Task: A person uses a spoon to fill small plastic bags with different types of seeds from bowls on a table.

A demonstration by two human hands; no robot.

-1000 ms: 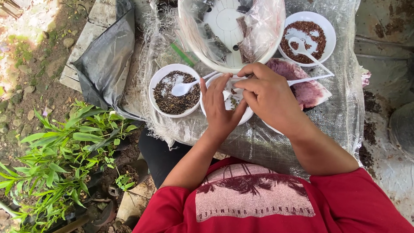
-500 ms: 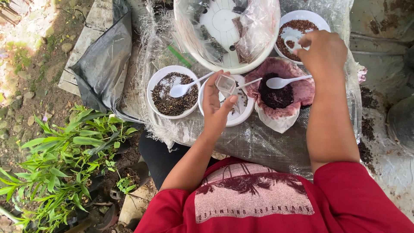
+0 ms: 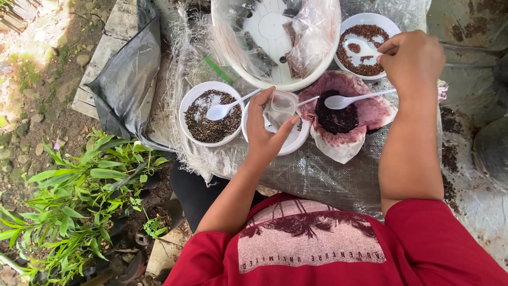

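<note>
Two hands, one small bag held open over the bowls

Left hand (image 3: pixel 267 132) has thumb and fingers clamped on a small clear plastic bag (image 3: pixel 280 106), mouth up, just above the white bowl (image 3: pixel 288 145) under the palm, seemingly so spills fall in. Right hand (image 3: pixel 410 58) has fingertips pinched together on a white spoon (image 3: pixel 362 46) in the bowl of reddish-brown seeds (image 3: pixel 365 63). Beyond the left fingertips sits a large plastic-covered bowl (image 3: pixel 275 42).

Plastic-covered table (image 3: pixel 317 175), white bowls (image 3: pixel 210 113) (seeds inside), large basin (image 3: pixel 275 42)
</note>
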